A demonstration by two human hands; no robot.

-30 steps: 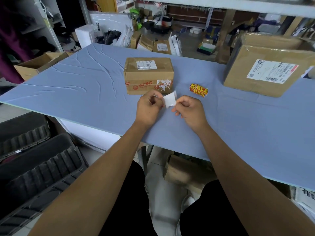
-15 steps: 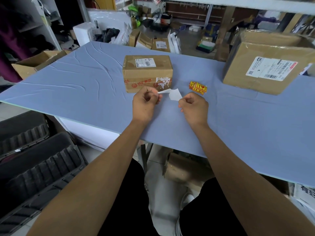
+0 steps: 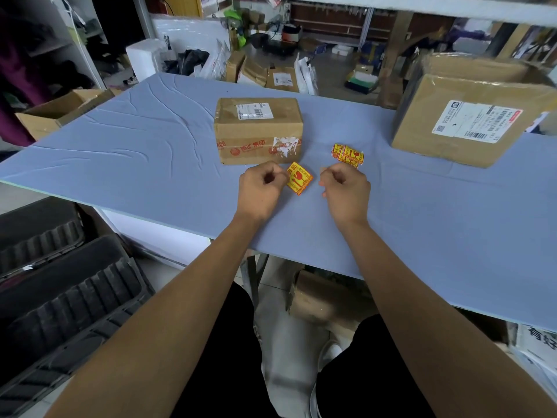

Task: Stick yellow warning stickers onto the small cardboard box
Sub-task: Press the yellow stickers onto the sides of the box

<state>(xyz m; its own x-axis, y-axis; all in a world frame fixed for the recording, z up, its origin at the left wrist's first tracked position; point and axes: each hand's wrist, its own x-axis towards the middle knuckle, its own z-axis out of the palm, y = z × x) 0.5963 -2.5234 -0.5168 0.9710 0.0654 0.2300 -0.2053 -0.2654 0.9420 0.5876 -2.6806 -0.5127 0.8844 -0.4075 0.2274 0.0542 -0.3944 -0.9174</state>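
Note:
The small cardboard box [image 3: 257, 132] stands on the blue table [image 3: 135, 164], with a white shipping label on top and torn white remnants on its front right corner. Just in front of it, my left hand [image 3: 260, 190] pinches a yellow warning sticker [image 3: 298, 178] with red print by its left edge; the printed face points at me. My right hand [image 3: 345, 188] is a loose fist a little to the right, apart from the sticker; whether it holds the backing paper is hidden. A small pile of yellow stickers [image 3: 348, 153] lies behind my right hand.
A large cardboard box [image 3: 473, 116] with a white label sits at the table's back right. Black plastic crates [image 3: 60, 297] are on the floor at left, an open carton [image 3: 57, 111] past the left edge, and another box [image 3: 319, 294] under the table.
The white backing I was peeling between both hands is gone from sight. The hands have separated, and the sticker now shows its yellow face in my left hand.

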